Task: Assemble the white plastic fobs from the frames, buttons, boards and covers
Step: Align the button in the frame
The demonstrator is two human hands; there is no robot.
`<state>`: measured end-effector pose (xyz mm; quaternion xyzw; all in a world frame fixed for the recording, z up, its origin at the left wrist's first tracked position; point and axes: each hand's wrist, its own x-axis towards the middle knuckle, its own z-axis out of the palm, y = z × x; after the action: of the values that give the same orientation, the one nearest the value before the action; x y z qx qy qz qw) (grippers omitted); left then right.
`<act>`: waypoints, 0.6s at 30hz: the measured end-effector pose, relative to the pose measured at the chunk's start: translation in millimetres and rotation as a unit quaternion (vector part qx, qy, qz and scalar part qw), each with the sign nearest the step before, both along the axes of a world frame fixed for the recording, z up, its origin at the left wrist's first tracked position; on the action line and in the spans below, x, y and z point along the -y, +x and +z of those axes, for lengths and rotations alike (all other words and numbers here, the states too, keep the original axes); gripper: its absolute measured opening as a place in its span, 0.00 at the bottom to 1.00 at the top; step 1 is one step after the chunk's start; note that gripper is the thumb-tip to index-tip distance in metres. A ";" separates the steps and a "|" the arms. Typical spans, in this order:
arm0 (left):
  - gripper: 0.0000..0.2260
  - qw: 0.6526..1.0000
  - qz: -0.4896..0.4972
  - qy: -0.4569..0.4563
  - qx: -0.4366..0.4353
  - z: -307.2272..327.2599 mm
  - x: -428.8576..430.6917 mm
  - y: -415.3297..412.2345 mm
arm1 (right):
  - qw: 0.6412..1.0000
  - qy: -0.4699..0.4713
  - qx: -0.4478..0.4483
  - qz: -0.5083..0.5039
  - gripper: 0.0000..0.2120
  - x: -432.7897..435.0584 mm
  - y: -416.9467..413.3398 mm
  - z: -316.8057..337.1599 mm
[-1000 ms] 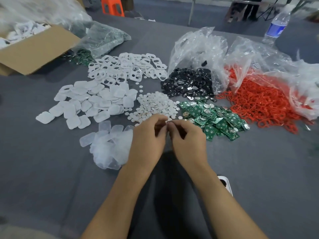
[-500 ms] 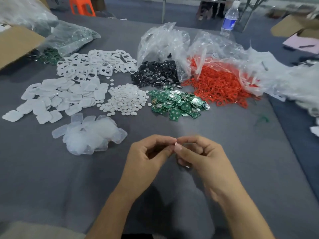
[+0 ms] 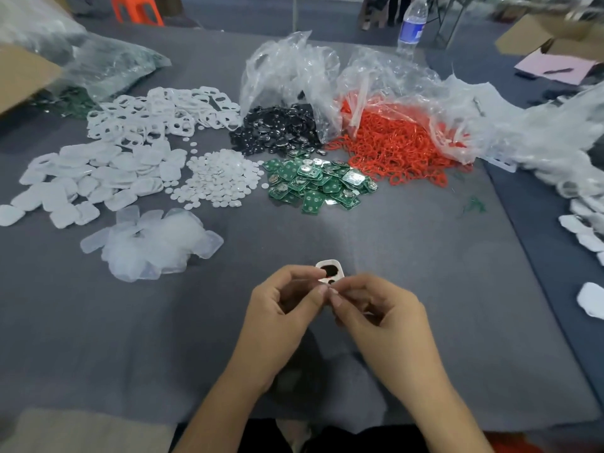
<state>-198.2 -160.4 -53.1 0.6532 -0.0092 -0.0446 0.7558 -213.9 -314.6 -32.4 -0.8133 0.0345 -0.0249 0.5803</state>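
Observation:
Both my hands meet above the near middle of the grey table. My left hand (image 3: 284, 308) and my right hand (image 3: 376, 312) pinch one small white fob frame (image 3: 330, 271) between thumbs and fingertips; its two openings look dark. Farther back lie piles: white frames (image 3: 157, 116), white covers (image 3: 88, 181), small white round buttons (image 3: 219, 178), green boards (image 3: 313, 181), black round parts (image 3: 277, 129), red rings (image 3: 392, 142) and clear translucent covers (image 3: 150, 240).
Crumpled clear plastic bags (image 3: 294, 70) lie behind the black and red piles. A cardboard box (image 3: 23, 76) sits far left, a water bottle (image 3: 411, 24) at the back, more white parts (image 3: 588, 230) along the right edge.
My hands drew back from the button pile toward me and now hold the white frame up, its top showing above my fingers. The camera view swung right.

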 end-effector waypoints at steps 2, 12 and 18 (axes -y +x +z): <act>0.07 1.000 0.009 -0.007 -0.011 -0.2 1.1 1.4 | 0.998 -0.054 0.027 -0.003 0.09 0.5 0.2 -2.6; 0.06 0.999 0.014 -0.036 -0.028 -9.8 0.3 6.4 | 0.983 -0.134 0.122 0.018 0.12 4.3 5.2 -8.8; 0.10 1.000 0.007 -0.011 -0.020 -15.7 -0.9 7.4 | 0.980 -0.155 0.122 0.023 0.14 5.3 10.5 -14.2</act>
<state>-190.9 -159.5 -68.9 0.6442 0.0098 -0.0519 0.7630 -203.4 -319.9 -46.6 -0.8849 -0.0596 -0.1156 0.4472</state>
